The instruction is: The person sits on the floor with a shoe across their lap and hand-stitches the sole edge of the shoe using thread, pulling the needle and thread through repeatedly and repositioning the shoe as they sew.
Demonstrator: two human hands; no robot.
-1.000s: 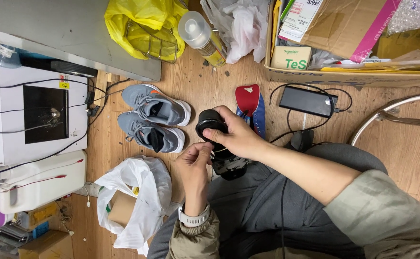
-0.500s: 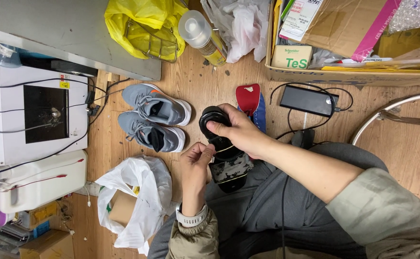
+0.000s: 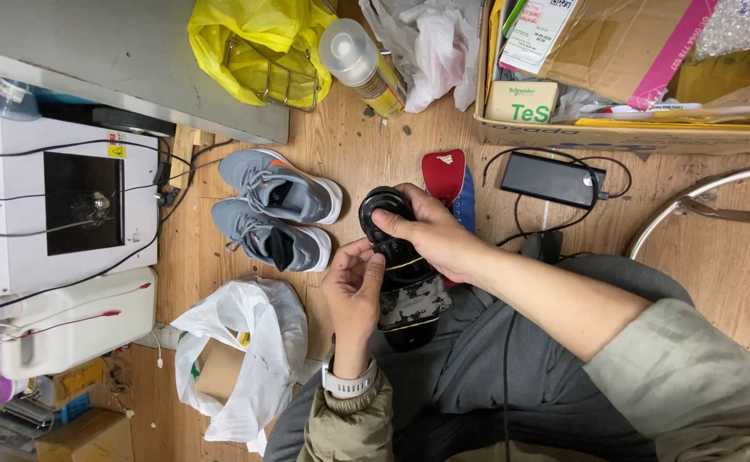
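Note:
A black shoe (image 3: 407,301) with a camouflage-patterned panel rests on my lap, toe pointing away from me. My right hand (image 3: 433,229) is clamped over its toe end, thumb on the rounded black cap. My left hand (image 3: 353,287), with a white watch on the wrist, sits against the shoe's left side, and its fingertips pinch at a thin light lace or cord there. The shoe's heel end lies against my grey trousers.
A pair of grey sneakers (image 3: 276,210) lies on the wooden floor to the left, red and blue insoles (image 3: 446,175) just beyond the shoe. Around them are a black power bank (image 3: 553,180) with cables, a white plastic bag (image 3: 251,342), a white machine (image 3: 50,205), a cardboard box (image 3: 631,133) and a metal chair leg (image 3: 691,192).
My right hand has shifted toward the toe, uncovering the shoe's patterned middle. The shoe sits a little nearer my lap. My left hand's fingers have closed in on the lace.

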